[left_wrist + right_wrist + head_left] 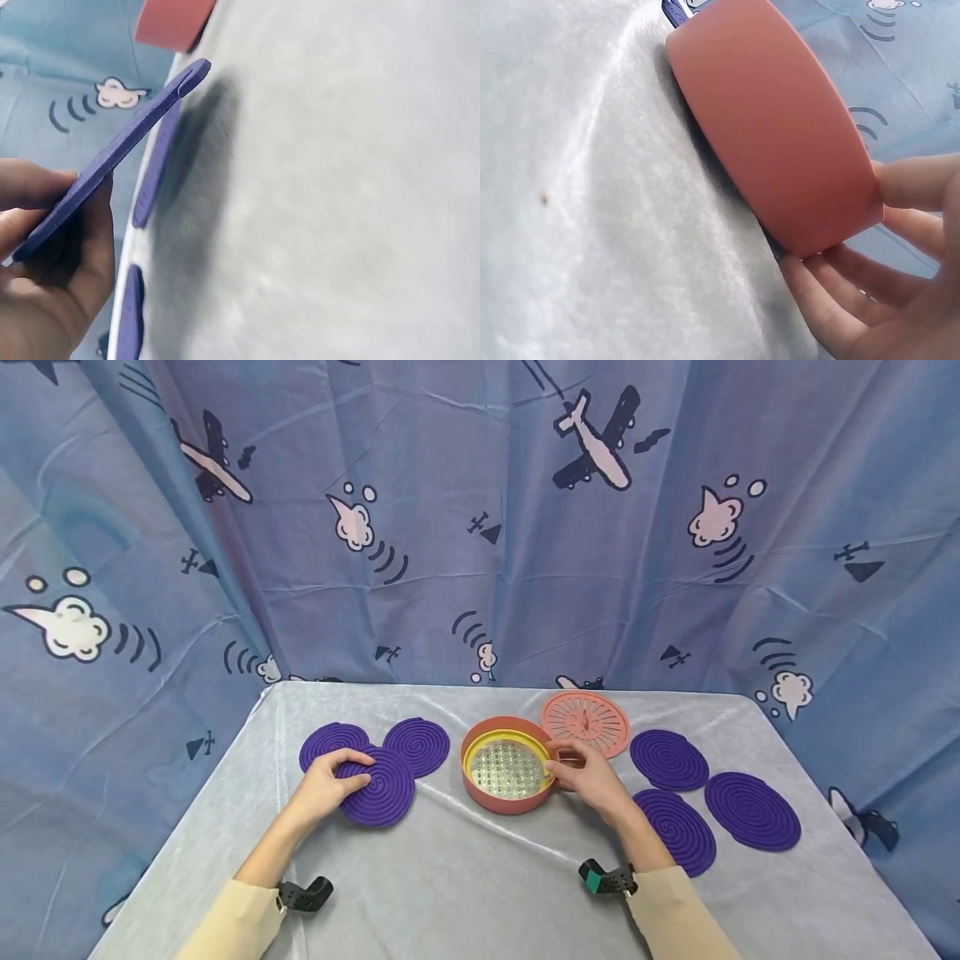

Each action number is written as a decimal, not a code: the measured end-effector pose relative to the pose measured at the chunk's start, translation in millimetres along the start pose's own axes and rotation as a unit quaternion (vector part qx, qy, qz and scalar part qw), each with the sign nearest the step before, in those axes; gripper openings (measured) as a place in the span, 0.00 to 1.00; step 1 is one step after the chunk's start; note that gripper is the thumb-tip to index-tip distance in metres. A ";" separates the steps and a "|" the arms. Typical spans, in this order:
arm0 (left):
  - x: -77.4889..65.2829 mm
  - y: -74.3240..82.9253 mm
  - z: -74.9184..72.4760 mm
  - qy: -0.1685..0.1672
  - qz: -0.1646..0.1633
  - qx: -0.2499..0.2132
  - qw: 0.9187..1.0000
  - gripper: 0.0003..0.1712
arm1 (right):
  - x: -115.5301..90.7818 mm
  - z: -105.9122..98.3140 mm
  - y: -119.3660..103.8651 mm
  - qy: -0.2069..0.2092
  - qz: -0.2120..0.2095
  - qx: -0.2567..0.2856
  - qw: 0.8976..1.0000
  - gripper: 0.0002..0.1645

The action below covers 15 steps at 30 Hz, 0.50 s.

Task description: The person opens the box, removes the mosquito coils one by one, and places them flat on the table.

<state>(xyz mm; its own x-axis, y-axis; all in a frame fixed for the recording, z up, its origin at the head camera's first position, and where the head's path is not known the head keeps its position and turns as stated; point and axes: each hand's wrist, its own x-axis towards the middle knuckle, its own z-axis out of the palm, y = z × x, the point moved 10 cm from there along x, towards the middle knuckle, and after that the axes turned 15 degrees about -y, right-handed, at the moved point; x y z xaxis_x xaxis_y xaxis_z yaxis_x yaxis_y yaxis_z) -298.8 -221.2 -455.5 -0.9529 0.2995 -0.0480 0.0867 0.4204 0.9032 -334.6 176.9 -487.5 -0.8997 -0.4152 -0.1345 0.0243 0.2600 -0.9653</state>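
My left hand [330, 783] pinches a purple spiral mosquito coil [381, 793] by its edge. In the left wrist view that coil [112, 154] is tilted and held above the table, with its shadow below. Two more purple coils [417, 747] lie behind it, one partly covered by the held coil. At the middle, a round coral coil holder [504, 805] has a yellow ring [480, 740] and a silvery mesh [506, 768] inside. My right hand [592, 779] grips its right side, fingers at the rim and the lower edge in the right wrist view.
Behind my right hand lies the slotted coral lid [583, 720] with a small knob. Several purple coils [752, 811] lie on the right of the cloth-covered table [450, 893]. A blue patterned curtain [450, 527] hangs around the back and sides.
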 end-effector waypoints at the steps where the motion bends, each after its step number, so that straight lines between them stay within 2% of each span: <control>1: -1.9 -3.7 -1.0 0.002 -0.005 -0.005 1.000 0.15 | 0.0 -0.1 0.1 0.001 0.001 -0.001 1.000 0.26; 6: -9.1 -21.6 -4.5 0.001 -0.030 -0.018 0.999 0.18 | 0.2 -0.3 0.4 0.002 0.002 -0.005 1.000 0.26; 11: -12.5 -37.5 -3.8 -0.020 -0.057 -0.024 0.998 0.28 | -0.1 -1.2 -0.5 0.006 0.002 -0.010 1.000 0.25; 13: -14.0 -40.1 -4.3 -0.025 -0.071 -0.014 0.997 0.31 | 0.0 -1.6 -0.5 0.008 0.003 -0.012 1.000 0.25; 15: -16.0 -39.1 -6.9 -0.024 -0.085 0.024 0.996 0.32 | 0.2 -1.4 -0.3 0.007 0.005 -0.014 1.000 0.25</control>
<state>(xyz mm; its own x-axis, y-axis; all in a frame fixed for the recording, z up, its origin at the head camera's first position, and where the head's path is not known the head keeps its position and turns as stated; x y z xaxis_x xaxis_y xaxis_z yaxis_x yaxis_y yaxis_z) -289.0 -248.3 -487.1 -0.9400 0.2602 -0.2207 -0.0607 0.5089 0.8587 -335.4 177.9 -487.0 -0.9059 -0.3995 -0.1403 0.0210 0.2885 -0.9573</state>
